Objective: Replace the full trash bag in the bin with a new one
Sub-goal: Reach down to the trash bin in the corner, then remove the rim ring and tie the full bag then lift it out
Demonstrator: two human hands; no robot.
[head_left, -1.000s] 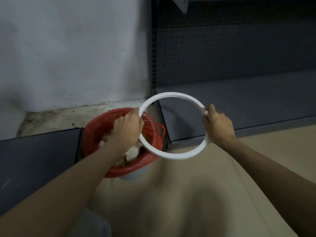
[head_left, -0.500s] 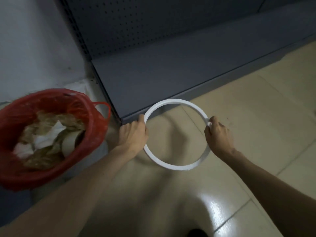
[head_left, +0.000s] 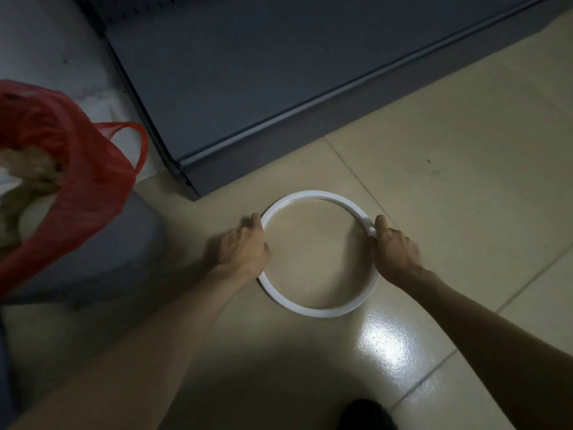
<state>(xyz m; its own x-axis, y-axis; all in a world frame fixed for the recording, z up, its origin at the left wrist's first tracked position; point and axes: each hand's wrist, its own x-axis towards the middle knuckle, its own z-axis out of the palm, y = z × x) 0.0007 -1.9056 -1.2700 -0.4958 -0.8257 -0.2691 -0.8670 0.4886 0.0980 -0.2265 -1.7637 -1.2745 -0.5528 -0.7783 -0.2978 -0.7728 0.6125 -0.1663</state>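
A white plastic bin ring [head_left: 313, 311] lies flat at floor level on the beige tiles. My left hand [head_left: 245, 249] grips its left side and my right hand [head_left: 395, 252] grips its right side. At the left edge stands the grey bin [head_left: 102, 259] lined with a full red trash bag [head_left: 83, 181], paper waste showing inside. One red bag handle [head_left: 136, 141] sticks out toward the shelf.
A dark grey metal shelf base [head_left: 279, 88] runs diagonally across the top, its corner close to the bin. A white wall [head_left: 40, 41] rises behind the bin. Glossy beige floor tiles [head_left: 449, 150] spread to the right. A dark shoe tip [head_left: 366, 414] shows at the bottom.
Both hands carried the white ring from above the bin to the right and down to the floor. The view swung right, leaving the bin at the left edge.
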